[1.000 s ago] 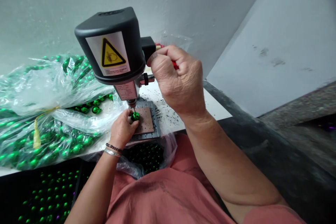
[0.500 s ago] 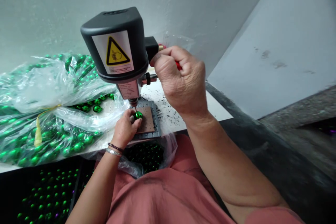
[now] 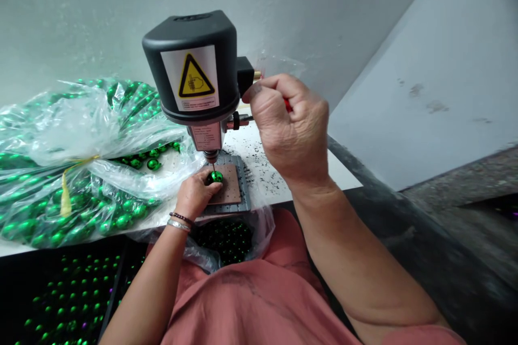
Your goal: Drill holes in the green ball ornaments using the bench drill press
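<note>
A shiny green ball (image 3: 217,177) sits on a brown board (image 3: 231,183) on the base of a small drill press (image 3: 194,70). My left hand (image 3: 196,192) pinches the ball from its left side, thumb in front. Straight above it, the thin drill bit (image 3: 214,167) points down with its tip at the top of the ball. My right hand (image 3: 289,126) is closed in a fist round the red-tipped lever (image 3: 288,105) on the press's right side; most of the lever is hidden by the fingers.
Clear plastic bags of green balls (image 3: 81,172) cover the table's left side. Dark shavings (image 3: 263,172) lie right of the press. Below the table edge is a plastic-lined container (image 3: 222,240) of balls, and at lower left a black tray (image 3: 73,291) with rows of green balls.
The whole view has shifted, so the press and both hands appear slightly farther right. Both hands keep their grips, on the ball and on the lever.
</note>
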The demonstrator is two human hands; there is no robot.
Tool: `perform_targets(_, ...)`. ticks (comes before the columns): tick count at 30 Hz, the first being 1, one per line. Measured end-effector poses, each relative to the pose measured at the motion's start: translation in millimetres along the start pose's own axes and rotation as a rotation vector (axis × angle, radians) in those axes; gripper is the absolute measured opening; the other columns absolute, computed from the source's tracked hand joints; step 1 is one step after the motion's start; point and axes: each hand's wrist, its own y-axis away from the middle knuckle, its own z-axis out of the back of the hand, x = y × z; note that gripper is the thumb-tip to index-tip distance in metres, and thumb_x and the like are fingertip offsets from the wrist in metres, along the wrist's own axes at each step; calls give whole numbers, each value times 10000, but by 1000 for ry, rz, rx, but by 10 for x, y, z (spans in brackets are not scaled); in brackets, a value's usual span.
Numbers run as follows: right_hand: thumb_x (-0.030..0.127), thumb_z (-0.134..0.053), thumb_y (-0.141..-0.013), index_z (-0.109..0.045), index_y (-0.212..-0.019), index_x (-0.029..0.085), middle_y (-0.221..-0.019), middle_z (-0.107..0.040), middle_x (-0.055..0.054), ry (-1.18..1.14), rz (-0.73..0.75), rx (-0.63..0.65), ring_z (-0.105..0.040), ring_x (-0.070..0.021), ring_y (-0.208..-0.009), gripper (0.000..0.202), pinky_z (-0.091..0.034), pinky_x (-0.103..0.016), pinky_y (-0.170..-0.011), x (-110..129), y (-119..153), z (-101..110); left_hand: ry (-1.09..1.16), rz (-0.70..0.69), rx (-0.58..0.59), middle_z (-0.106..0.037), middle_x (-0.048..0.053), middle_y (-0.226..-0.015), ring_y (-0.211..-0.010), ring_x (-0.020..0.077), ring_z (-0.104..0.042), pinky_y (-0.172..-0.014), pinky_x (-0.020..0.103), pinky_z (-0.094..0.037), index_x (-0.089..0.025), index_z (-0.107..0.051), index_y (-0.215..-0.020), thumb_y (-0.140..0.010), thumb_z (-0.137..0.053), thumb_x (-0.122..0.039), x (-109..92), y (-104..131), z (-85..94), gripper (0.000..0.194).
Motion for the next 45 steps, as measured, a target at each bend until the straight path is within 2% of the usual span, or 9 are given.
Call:
perform_targets(4,235,-467,-806,-632,-793,164,-598,-578,51,-4,17,-35,-492,-28,-513,180,-451,-188,-586,-34,130,-4,-10,14,-2,-682,30,-932,-816,184,-602,-700,260,-409,-242,-655,-1028,-738,-566,-406,3,-5,-8,345)
perform_targets(12,98,-470,-750,-653,-857,137,-828,-698,2,25,149,-103,-615,-76,-687,215,-510,-224,-710,-175,410,-64,-3,23,-8,-684,34,-978,-863,186,-602,-761,262,-417,-252,-645,-1069,-739,-589,-379,-16,9,-1,358)
perform_targets(21,99,-476,-763,-636,-878,159,-800,-678,12,85,198,-234,-514,-40,-540,207,-464,-200,-581,-286,534,-174,-11,-4,-32,-687,47,-976,-860,202,-613,-746,276,-423,-240,-653,-1037,-745,-579,-373,9,15,-19,329)
perform_targets(27,80,-451,-762,-640,-880,186,-672,-598,24,80,150,-177,-501,-49,-542,247,-436,-204,-544,-454,748,-233,11,25,-30,-680,44,-1035,-900,205,-613,-755,275,-422,-254,-635,-1089,-743,-584,-369,-6,20,-17,368)
perform_targets(29,102,-460,-770,-648,-882,191,-655,-583,26,70,128,-190,-487,-46,-527,236,-427,-203,-529,-409,700,-224,29,16,-30,-687,43,-1011,-882,201,-616,-738,273,-421,-255,-640,-1076,-739,-586,-362,-5,9,-27,358)
perform_targets(32,170,-475,-792,-660,-881,179,-647,-594,27,-1,47,-220,-451,-30,-478,206,-407,-193,-494,-207,415,-179,43,31,-47,-697,53,-934,-831,198,-618,-710,272,-421,-232,-651,-1047,-725,-593,-367,-4,4,-36,354)
perform_targets(37,208,-482,-783,-674,-736,162,-488,-488,55,-69,-92,-109,-407,-19,-438,203,-337,-165,-435,67,-114,-101,108,81,-30,-695,60,-852,-752,182,-614,-673,270,-423,-189,-660,-1005,-716,-583,-383,-19,179,82,356)
perform_targets(42,219,-464,-795,-669,-735,163,-521,-489,58,-87,-111,-68,-398,-14,-441,221,-323,-162,-439,59,-154,-90,330,-11,241,-696,55,-926,-801,195,-623,-681,262,-448,-199,-672,-989,-632,-663,-467,16,446,232,447)
perform_targets(45,233,-459,-806,-667,-749,157,-555,-505,49,-76,-108,-65,-407,-19,-463,229,-325,-173,-458,46,-122,-97,556,107,182,-684,69,-911,-795,190,-612,-685,267,-464,-162,-659,-979,-616,-655,-546,46,467,225,529)
